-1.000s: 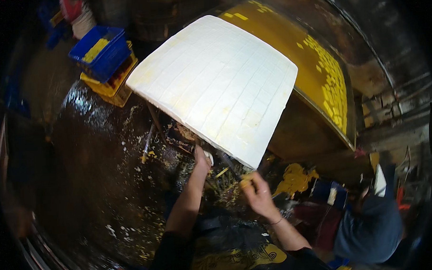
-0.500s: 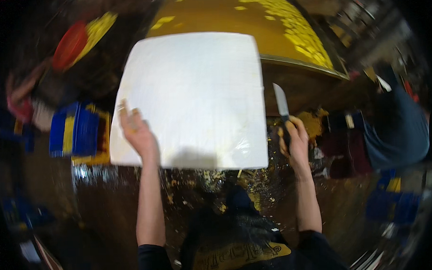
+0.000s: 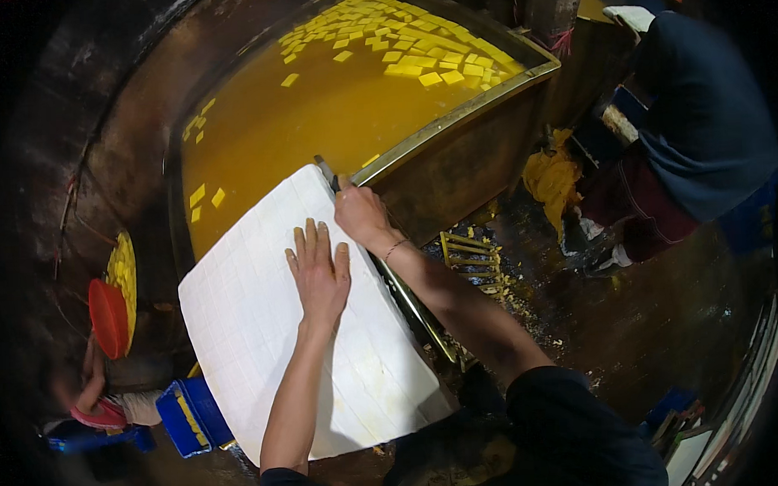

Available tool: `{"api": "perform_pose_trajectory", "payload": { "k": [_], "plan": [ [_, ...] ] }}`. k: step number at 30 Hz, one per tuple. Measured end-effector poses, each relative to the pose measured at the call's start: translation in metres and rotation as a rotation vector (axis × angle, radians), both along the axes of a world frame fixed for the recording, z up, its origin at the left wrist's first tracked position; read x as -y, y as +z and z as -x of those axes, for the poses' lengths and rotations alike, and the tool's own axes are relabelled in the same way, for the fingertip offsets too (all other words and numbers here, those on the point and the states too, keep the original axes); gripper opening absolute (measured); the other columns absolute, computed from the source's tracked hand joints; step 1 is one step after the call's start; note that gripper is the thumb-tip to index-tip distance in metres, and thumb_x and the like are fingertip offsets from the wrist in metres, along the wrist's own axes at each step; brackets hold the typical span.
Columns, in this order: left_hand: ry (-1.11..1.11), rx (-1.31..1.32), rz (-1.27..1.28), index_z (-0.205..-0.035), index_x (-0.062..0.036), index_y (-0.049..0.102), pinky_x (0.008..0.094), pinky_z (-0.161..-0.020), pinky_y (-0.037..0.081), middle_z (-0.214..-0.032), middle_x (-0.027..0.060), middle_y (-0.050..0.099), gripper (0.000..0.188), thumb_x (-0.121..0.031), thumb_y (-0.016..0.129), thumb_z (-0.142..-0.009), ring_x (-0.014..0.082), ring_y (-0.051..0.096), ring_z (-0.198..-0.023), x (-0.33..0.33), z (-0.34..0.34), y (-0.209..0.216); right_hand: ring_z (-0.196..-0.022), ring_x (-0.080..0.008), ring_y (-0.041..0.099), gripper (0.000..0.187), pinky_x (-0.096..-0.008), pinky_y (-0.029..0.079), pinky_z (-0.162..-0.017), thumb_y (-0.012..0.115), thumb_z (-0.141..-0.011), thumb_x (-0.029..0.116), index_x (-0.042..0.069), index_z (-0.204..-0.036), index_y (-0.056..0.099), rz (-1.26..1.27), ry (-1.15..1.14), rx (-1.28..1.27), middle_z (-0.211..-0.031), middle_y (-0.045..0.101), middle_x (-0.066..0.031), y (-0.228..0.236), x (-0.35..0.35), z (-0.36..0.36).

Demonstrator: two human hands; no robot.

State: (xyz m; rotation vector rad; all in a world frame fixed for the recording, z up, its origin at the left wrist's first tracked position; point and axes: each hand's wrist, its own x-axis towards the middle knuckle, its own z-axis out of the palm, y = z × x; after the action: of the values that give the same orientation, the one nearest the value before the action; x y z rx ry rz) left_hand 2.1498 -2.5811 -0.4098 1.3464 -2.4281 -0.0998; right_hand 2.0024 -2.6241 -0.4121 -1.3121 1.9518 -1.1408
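**Left palm flat on the white slab, knife in the right fist at its top corner**

In the head view, the knife (image 3: 325, 170) shows little more than a short dark length of blade; the right hand (image 3: 360, 211) hides most of its handle. Whether the blade touches the slab cannot be told. The left forearm covers part of the slab (image 3: 259, 312), and shadow dulls its lower right. At the lower left of the frame, a second person is blurred and partly hidden; at the upper right, a co-worker in a blue top (image 3: 702, 129) bends over, face out of sight.

The left hand (image 3: 320, 275) lies open, palm down, fingers spread and pointing up the frame, its forearm rising from the lower edge. The right forearm slants in from the lower right, fingers closed around the knife, blade pointing up and left.

The slab, scored with faint grid lines, sits left of centre, under the left hand and just left of the right. Beyond it stands a vat (image 3: 462, 116) of yellow-brown liquid and yellow pieces (image 3: 382, 38).
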Motion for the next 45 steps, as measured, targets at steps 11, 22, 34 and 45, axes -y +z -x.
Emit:
{"api": "perform_pose_trajectory", "payload": {
  "k": [11, 22, 34, 45],
  "plan": [
    [-0.301, -0.012, -0.084, -0.104, 0.0050, 0.067, 0.0445, -0.096, 0.044, -0.112, 0.0291, 0.062, 0.038, -0.029, 0.050, -0.098, 0.0421, 0.057, -0.107, 0.189, 0.048, 0.040, -0.079, -0.0444, 0.067, 0.032, -0.0542, 0.053, -0.070, 0.053, -0.085, 0.007, -0.006, -0.115, 0.052, 0.055, 0.082, -0.111, -0.085, 0.066, -0.0273, 0.005, 0.026, -0.018],
    [-0.744, 0.651, -0.232, -0.076, 0.0047, 0.067, 0.0464, -0.070, 0.051, -0.070, 0.0227, 0.061, 0.030, -0.024, 0.067, -0.070, 0.0407, 0.059, -0.069, 0.178, 0.076, 0.055, -0.074, -0.0387, 0.068, 0.035, -0.0484, 0.054, -0.063, 0.058, -0.085, 0.010, -0.004, -0.116, 0.051, -0.115, 0.154, -0.118, -0.075, 0.066, -0.0240, 0.024, -0.115, -0.010],
    [-0.969, 0.773, -0.588, -0.078, 0.0054, 0.071, 0.0437, -0.075, 0.053, -0.078, 0.0245, 0.066, 0.030, -0.025, 0.066, -0.076, 0.0398, 0.065, -0.077, 0.053, 0.091, 0.051, -0.060, -0.0329, 0.062, 0.047, -0.0413, 0.050, -0.054, 0.057, -0.088, 0.006, -0.001, -0.133, 0.045, -0.032, 0.134, 0.315, -0.079, 0.062, -0.0191, 0.006, -0.269, -0.010],
    [-0.991, 0.847, -0.955, -0.075, 0.0021, 0.070, 0.0435, -0.084, 0.050, -0.083, 0.0248, 0.066, 0.035, -0.032, 0.066, -0.081, 0.0395, 0.062, -0.087, -0.059, 0.098, 0.034, -0.073, -0.0374, 0.067, 0.045, -0.0420, 0.053, -0.058, 0.057, -0.091, 0.005, 0.002, -0.135, 0.046, -0.361, 0.186, 0.413, -0.092, 0.065, -0.0221, 0.006, -0.376, -0.016]
  ]
}}
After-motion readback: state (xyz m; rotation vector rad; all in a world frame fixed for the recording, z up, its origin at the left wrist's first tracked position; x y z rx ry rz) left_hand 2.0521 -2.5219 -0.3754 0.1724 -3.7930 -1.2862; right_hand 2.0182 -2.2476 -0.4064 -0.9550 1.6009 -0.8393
